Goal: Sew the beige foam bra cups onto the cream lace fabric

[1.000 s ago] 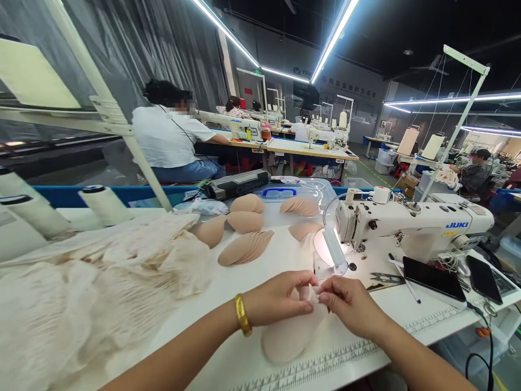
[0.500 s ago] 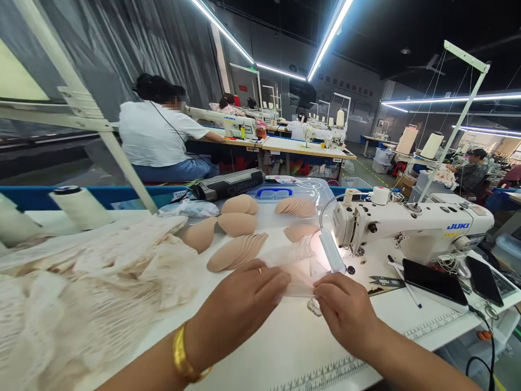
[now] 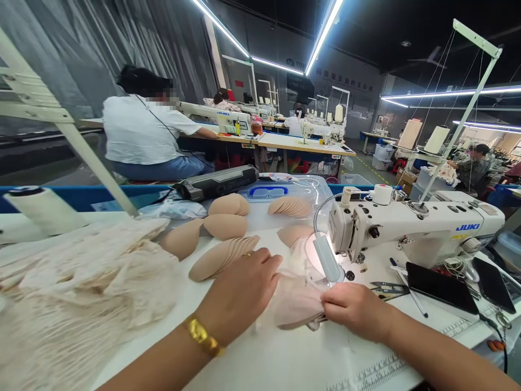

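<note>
My left hand (image 3: 246,282), with a gold bracelet at the wrist, is closed on the left side of a piece of sheer pale fabric (image 3: 291,279). My right hand (image 3: 356,309) pinches the opposite edge. Stretched between the hands, the fabric overlies a pinkish-beige bra cup pad (image 3: 297,307), whose rounded lower edge shows. A fanned stack of beige bra cup pads (image 3: 217,260) lies just beyond my left hand. A small lit lamp (image 3: 325,258) stands over the work, beside the needle end of a white JUKI sewing machine (image 3: 419,222).
Cream lace fabric (image 3: 81,288) is heaped at the left. More pads (image 3: 226,225) lie near a clear plastic box lid (image 3: 301,190). Thread snips (image 3: 388,288), a pen (image 3: 411,290) and a phone (image 3: 442,288) lie at the right. A co-worker (image 3: 142,130) sits ahead.
My hands have brought the fabric lower and a little apart, and the cup pad's rounded edge now shows. The view has shifted slightly, and the co-worker appears further left.
</note>
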`<state>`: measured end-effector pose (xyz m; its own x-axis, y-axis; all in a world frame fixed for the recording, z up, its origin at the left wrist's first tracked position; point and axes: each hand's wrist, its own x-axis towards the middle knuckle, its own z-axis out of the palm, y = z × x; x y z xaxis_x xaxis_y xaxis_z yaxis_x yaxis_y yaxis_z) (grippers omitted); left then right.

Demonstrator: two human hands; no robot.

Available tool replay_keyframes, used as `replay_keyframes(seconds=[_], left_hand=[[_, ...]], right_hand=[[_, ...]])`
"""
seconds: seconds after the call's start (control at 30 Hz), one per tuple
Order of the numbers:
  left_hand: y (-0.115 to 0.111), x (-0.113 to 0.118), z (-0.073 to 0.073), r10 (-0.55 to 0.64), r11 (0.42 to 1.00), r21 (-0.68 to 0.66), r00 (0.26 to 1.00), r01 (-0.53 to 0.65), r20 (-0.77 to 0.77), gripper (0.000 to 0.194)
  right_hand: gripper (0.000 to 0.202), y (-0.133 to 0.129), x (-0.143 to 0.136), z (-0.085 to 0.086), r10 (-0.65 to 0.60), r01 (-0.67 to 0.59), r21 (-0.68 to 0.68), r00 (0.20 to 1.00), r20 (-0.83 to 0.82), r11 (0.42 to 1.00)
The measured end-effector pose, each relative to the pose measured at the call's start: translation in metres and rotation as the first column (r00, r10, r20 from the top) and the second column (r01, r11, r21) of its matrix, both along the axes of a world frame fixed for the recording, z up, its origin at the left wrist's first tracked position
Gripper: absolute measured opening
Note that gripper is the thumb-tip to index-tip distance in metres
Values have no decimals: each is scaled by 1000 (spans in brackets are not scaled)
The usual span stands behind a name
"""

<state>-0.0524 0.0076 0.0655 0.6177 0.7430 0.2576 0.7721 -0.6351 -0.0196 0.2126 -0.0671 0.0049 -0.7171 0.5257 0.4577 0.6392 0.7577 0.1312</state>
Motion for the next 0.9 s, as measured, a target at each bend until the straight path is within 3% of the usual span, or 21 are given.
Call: replay_keyframes(seconds=[0.07, 0.13, 0.2, 0.33, 0.43, 0.67, 0.9], left_hand=[[-9, 10, 1, -243, 969, 56, 968, 239, 65, 28], [-19, 23, -8, -495, 868, 93, 865, 488, 82, 35], [-26, 34, -23, -582, 810, 117, 812, 574, 46, 34], [-27, 41, -48, -534, 835, 189, 844, 516, 54, 28], [-26, 37, -55, -568, 814, 207, 818, 542, 90, 27], [-28, 38, -56, -546, 816, 274, 834, 509, 78, 30], [-23, 43, -52, -551, 826, 255, 815, 503, 178, 33]], right_hand=[[28, 1, 2, -2, -10, 9, -33, 999, -33, 999], [32, 1, 4, -4, -23, 17, -88, 997, -69, 996], [32, 1, 8, -3, -25, 10, -136, 994, -110, 991], [26, -3, 17, 1, -38, 16, -128, 984, -173, 992], [24, -7, 19, 4, -60, 39, -137, 986, -156, 990], [28, -8, 18, 7, -111, 77, -198, 980, -165, 977], [29, -9, 18, 10, -91, 42, -241, 977, -193, 970]])
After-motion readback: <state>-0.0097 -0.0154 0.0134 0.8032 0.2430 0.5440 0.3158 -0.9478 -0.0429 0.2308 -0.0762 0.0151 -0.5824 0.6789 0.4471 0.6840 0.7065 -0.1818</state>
